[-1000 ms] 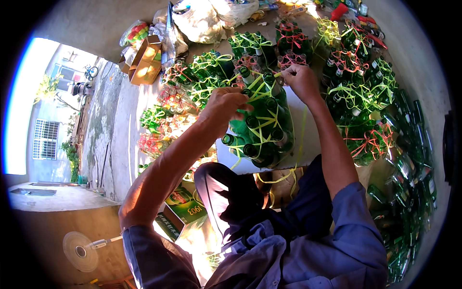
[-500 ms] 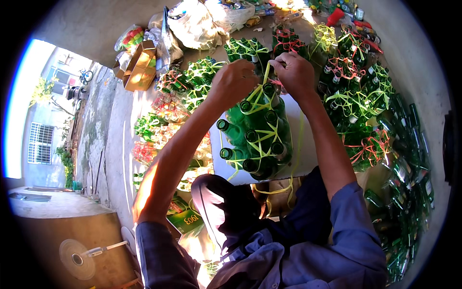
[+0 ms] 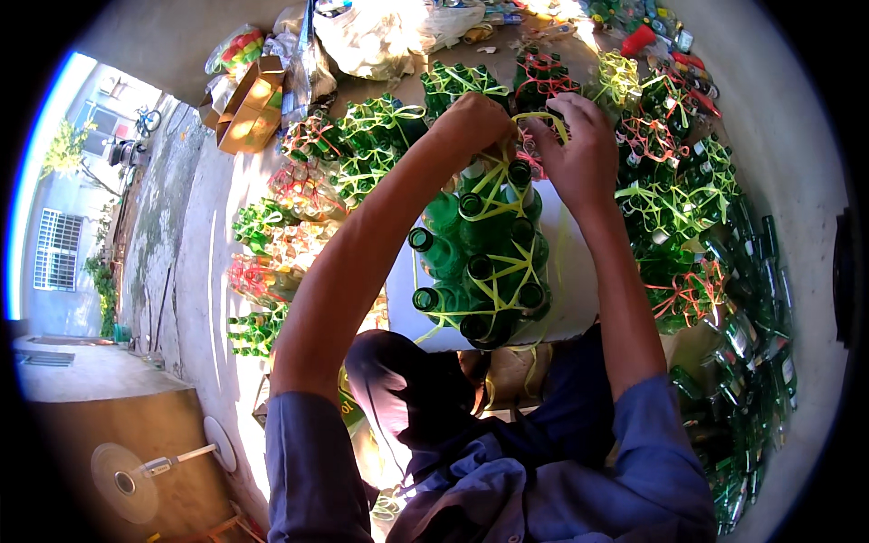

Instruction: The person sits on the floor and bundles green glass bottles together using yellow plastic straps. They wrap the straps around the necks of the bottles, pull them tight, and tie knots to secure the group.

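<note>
A bundle of green bottles point(image 3: 444, 249), laced at the necks with yellow strap, stands on a pale board point(image 3: 572, 276) in front of me. Above the bundle's far end, my left hand point(image 3: 471, 122) has closed fingers on the yellow strap point(image 3: 529, 117), its fingertips partly hidden. My right hand point(image 3: 581, 149) is beside it on the right, fingers curled round the raised loop of that strap, thumb a little apart. A loose length of strap hangs down past the board's near edge over my legs.
Bottle bundles with green, yellow and red straps point(image 3: 674, 199) surround the board. Loose bottles point(image 3: 751, 344) lie along the right wall. Bags point(image 3: 380, 36) and a cardboard box point(image 3: 249, 109) are at the back. A white fan point(image 3: 127, 480) is at the lower left, beside an open yard.
My left hand has moved up and right toward my right hand. My right hand has shifted slightly right, its fingers less pinched, and the strap between them now forms an arched loop.
</note>
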Demonstrator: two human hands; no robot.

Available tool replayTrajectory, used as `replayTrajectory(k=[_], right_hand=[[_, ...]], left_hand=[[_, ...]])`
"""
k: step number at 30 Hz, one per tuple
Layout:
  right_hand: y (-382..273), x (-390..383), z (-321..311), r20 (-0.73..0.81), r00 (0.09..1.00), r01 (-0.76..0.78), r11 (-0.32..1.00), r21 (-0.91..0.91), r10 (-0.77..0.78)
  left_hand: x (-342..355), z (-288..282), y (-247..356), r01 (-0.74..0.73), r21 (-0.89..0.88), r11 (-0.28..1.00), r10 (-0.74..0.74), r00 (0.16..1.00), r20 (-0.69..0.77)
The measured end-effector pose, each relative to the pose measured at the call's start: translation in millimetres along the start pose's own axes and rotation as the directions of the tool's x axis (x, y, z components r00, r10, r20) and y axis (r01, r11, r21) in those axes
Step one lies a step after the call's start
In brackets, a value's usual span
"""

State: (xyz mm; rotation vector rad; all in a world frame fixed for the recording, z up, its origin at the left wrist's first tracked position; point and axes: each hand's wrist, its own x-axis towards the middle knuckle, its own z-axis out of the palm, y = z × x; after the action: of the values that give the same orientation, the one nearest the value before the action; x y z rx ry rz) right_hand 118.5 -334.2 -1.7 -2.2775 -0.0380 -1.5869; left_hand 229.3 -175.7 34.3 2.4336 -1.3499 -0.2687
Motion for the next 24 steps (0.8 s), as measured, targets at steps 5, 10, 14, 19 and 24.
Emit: replayTrajectory(k=[5, 10, 14, 19, 24], right_hand=[[-54, 14, -44, 0.679, 0.71, -0.306, 0.95, 0.056, 0.189], [-68, 8, -41, 0.71, 0.701, -0.065, 0.998, -0.02, 0.06], [-79, 13, -37, 0.707, 0.706, -0.023, 1.0, -0.018, 0.029], [-80, 15, -39, 0.747, 0.663, -0.004, 0.999, -0.05, 0.041], [-80, 17, -36, 0.753, 0.654, -0.105, 0.994, 0.001, 0.068]], left_hand=[[8, 17, -26, 0.125, -0.513, 0.849, -0.141, 0.99, 0.008], [13, -3, -7, 0.186, -0.553, 0.812, -0.165, 0.982, 0.089], [23, 3, -27, 0.287, -0.74, 0.608, -0.237, 0.956, 0.176], [29, -3, -5, 0.4, -0.819, 0.412, -0.312, 0.906, 0.286], [45, 18, -25, 0.233, -0.754, 0.614, -0.205, 0.97, 0.133]])
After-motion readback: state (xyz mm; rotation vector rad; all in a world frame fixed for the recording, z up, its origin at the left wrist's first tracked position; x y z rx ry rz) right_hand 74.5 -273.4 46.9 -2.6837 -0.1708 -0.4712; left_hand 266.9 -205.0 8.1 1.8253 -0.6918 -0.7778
